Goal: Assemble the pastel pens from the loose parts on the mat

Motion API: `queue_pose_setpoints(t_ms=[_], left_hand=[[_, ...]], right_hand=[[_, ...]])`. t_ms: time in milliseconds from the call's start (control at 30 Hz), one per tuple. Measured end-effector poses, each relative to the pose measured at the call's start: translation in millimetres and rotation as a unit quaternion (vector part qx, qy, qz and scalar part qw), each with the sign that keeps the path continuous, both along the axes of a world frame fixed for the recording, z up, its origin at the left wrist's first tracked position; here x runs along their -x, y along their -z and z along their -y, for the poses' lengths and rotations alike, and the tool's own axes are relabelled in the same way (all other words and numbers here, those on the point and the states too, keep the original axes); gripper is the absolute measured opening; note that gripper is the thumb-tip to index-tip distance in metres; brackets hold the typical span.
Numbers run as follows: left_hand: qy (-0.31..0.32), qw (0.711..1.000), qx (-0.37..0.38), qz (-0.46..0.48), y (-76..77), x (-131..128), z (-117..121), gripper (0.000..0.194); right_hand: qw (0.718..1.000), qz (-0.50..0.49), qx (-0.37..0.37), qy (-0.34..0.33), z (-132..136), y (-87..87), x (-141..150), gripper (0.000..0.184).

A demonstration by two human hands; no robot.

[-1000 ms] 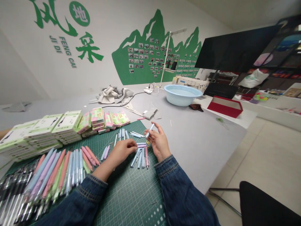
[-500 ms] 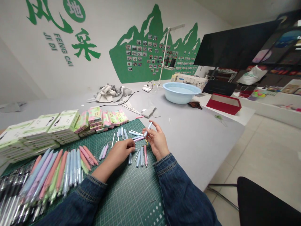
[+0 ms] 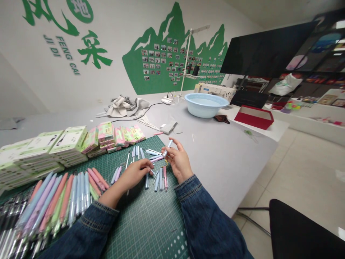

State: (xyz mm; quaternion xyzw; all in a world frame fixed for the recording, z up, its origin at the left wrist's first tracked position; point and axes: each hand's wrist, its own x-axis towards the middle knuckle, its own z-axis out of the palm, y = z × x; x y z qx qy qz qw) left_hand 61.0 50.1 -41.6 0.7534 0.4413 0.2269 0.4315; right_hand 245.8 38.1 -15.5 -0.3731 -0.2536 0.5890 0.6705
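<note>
My right hand [image 3: 180,161] is closed on a light blue pen barrel [image 3: 168,147], which it holds tilted above the cutting mat [image 3: 145,223]. Lower and to the left, my left hand [image 3: 137,172] has its thumb and fingers pinched on a small pale pen part [image 3: 152,172], too small to make out fully. Just below the hands lie blue pen barrels [image 3: 156,184] and a pink pen [image 3: 165,178]. More loose blue and white pen pieces [image 3: 137,151] are behind my left hand. Two capped-looking pieces, one blue and one purple [image 3: 118,174], lie left of it.
Rows of pastel pens [image 3: 67,201] and black-and-clear pens [image 3: 16,208] cover the mat's left. Behind them stand stacked white boxes [image 3: 67,144] and small pink-green boxes [image 3: 106,133]. Further back are cloth [image 3: 120,107] and a blue basin [image 3: 206,106]. A black chair [image 3: 299,230] is right.
My left hand has drawn slightly left and turned, so the small piece at its fingertips shows more. My right hand keeps its hold on the barrel. The view has shifted slightly.
</note>
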Motion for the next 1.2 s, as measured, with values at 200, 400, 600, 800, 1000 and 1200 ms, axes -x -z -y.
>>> queue_pose_setpoints(t_ms=[200, 400, 600, 800, 1000, 1200], left_hand=[[-0.006, 1.000, -0.008, -0.008, -3.4, -1, 2, 0.013], [-0.096, 0.986, -0.110, -0.083, -21.6, 8, 1, 0.020], [-0.190, 0.962, -0.184, -0.068, -40.8, 18, 3, 0.025], [-0.167, 0.965, -0.193, -0.056, -45.2, 4, 12, 0.024], [-0.205, 0.967, -0.153, 0.001, -32.6, -7, 17, 0.028], [-0.098, 0.938, -0.192, -0.272, -15.5, -19, 35, 0.005]], right_hand=[[1.000, 0.004, -0.001, -0.005, 1, -1.5, 0, 0.055], [0.995, 0.079, -0.033, -0.047, -1, 2.0, 3, 0.041], [0.981, 0.156, -0.044, -0.103, 1, 4.8, 14, 0.026], [0.963, 0.190, -0.061, -0.183, 8, 4.6, 24, 0.019], [0.971, 0.206, -0.026, -0.123, 2, 9.5, 19, 0.016], [0.968, 0.252, -0.007, -0.008, -6, 16.9, 10, 0.014]])
